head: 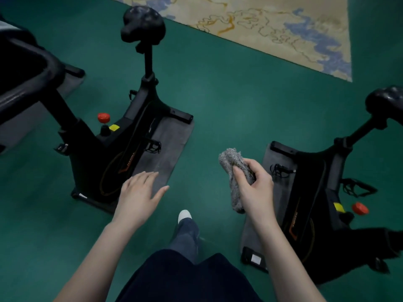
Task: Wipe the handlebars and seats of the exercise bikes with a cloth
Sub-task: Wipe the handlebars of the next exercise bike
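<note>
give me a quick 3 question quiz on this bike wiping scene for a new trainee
1. True or false: the left hand holds the cloth.
2. Multiple choice: what colour is the knob on the left bike? A) blue B) red C) white
3. Fill in: each bike stands on a grey ___ laid on the green floor.

Key
1. False. The right hand grips the rolled grey cloth; the left hand is open and empty, held between the bikes.
2. B, red. The right bike has a red knob too.
3. Mat.
</note>
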`<state>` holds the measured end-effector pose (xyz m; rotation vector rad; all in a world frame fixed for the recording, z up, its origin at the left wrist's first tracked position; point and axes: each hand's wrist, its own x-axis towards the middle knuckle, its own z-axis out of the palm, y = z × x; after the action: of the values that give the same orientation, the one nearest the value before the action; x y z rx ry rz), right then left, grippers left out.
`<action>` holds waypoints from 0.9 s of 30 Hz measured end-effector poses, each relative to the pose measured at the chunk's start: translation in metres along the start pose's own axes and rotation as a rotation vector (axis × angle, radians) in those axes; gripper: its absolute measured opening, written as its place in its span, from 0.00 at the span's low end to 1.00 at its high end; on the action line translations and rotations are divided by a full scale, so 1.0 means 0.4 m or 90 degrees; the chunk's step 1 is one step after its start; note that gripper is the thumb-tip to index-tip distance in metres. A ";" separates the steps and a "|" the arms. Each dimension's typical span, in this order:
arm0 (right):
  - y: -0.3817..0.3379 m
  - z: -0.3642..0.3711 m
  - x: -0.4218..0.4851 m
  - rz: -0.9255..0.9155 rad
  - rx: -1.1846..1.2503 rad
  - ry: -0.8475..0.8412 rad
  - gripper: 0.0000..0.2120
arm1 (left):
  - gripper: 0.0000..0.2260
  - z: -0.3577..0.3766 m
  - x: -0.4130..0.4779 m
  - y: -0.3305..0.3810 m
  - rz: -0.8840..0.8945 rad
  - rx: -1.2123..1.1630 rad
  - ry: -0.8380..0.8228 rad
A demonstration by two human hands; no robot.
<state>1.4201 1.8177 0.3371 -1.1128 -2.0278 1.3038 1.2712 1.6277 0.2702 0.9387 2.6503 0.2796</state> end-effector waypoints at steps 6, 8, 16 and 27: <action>-0.046 0.065 0.186 -0.058 -0.020 -0.049 0.07 | 0.26 -0.035 0.165 0.014 -0.026 -0.032 0.025; -0.061 0.093 0.233 -0.051 -0.010 -0.062 0.05 | 0.26 -0.060 0.202 0.005 -0.045 -0.035 0.045; -0.148 0.259 0.383 -0.123 0.001 -0.232 0.04 | 0.27 -0.098 0.237 -0.067 -0.197 -0.063 0.086; -0.244 0.443 0.644 -0.251 0.002 -0.473 0.05 | 0.27 -0.113 0.326 -0.054 -0.461 -0.111 0.159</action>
<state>1.1091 1.9207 0.3409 -0.1755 -2.5700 1.6408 1.1469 1.6910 0.2764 -0.1456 2.9125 0.4546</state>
